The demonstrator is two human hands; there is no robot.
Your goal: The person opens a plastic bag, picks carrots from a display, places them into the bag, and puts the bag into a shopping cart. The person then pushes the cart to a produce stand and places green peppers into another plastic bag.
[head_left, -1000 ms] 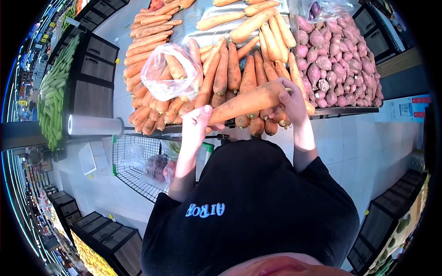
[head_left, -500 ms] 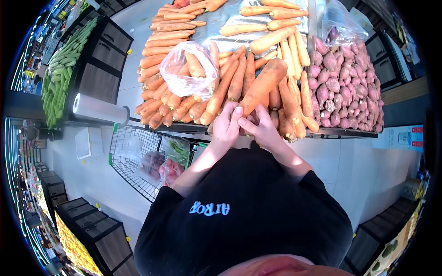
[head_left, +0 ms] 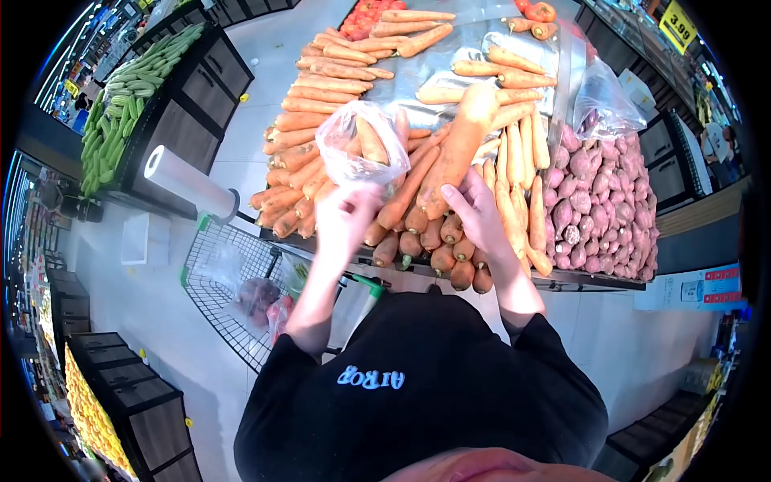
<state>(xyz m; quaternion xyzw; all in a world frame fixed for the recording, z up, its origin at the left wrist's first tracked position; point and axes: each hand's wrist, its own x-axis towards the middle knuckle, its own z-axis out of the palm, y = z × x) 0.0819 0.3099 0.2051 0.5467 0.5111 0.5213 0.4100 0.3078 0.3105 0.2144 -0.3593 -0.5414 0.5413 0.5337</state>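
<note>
My right hand (head_left: 482, 215) grips a large carrot (head_left: 459, 153) near its lower end, thumb on top. The carrot points away from me over the pile. At the near edge of a clear plastic bag (head_left: 384, 170), my left hand (head_left: 347, 215) is blurred with its fingers partly curled; whether it touches the bag I cannot tell. Inside the open-mouthed bag lies another carrot (head_left: 371, 141). The bag rests on heaped carrots (head_left: 325, 84) on the display stand.
Purple sweet potatoes (head_left: 598, 201) are piled at the right, with another plastic bag (head_left: 606, 100) above them. A bag roll (head_left: 181, 177) stands out at the left. Below it is a shopping cart (head_left: 221, 269) holding bagged produce. Tomatoes (head_left: 371, 18) lie at the far end.
My hands have parted. The left has gone from the carrot to the bag, while the right keeps the carrot. The view has shifted, showing more of the stand's far end.
</note>
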